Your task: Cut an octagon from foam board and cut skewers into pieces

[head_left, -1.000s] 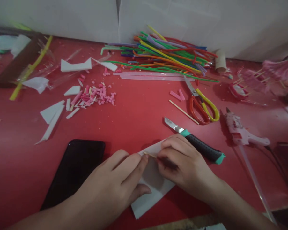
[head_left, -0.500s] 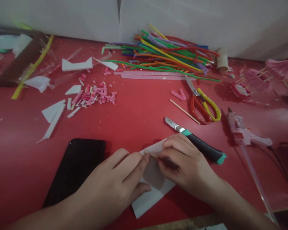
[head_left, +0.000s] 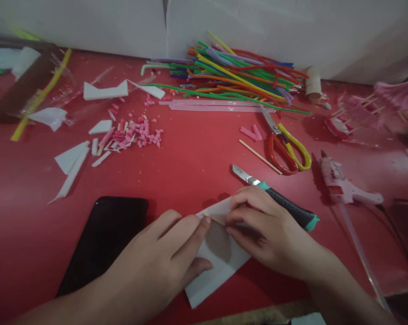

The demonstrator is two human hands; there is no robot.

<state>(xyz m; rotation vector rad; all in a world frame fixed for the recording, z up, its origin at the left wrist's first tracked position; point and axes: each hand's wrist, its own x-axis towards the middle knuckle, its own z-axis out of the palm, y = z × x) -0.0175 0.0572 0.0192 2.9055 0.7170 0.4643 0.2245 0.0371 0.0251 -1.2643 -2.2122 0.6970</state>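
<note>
Right hand: the right hand (head_left: 268,230) pinches its fingertips together on a thin, pale wooden stick (head_left: 214,219), holding it low over the foam.
Left hand: the left hand (head_left: 156,266) lies flat, fingers together and pressing on the same piece, its fingertip touching the stick's free end.
Foam piece: a flat white rectangular foam sheet (head_left: 217,266) lies on the red table (head_left: 190,167) at the near edge, partly under both hands; smooth and matte.
Just beside: a utility knife with black-and-teal handle and bare metal blade (head_left: 274,196) lies touching behind the right hand; a black glossy phone (head_left: 105,239) lies face up left of the left hand.
Further right: red-and-yellow-handled scissors (head_left: 285,144), a second loose wooden stick (head_left: 260,156), a pink glue gun (head_left: 342,185).
Far side: a heap of thin multicoloured plastic straws (head_left: 237,79) against the white wall, beside a small cardboard tube (head_left: 312,85).
Left scraps: white foam offcuts (head_left: 71,158) and pink crumbs (head_left: 139,133), scattered.
Writing: none legible.
</note>
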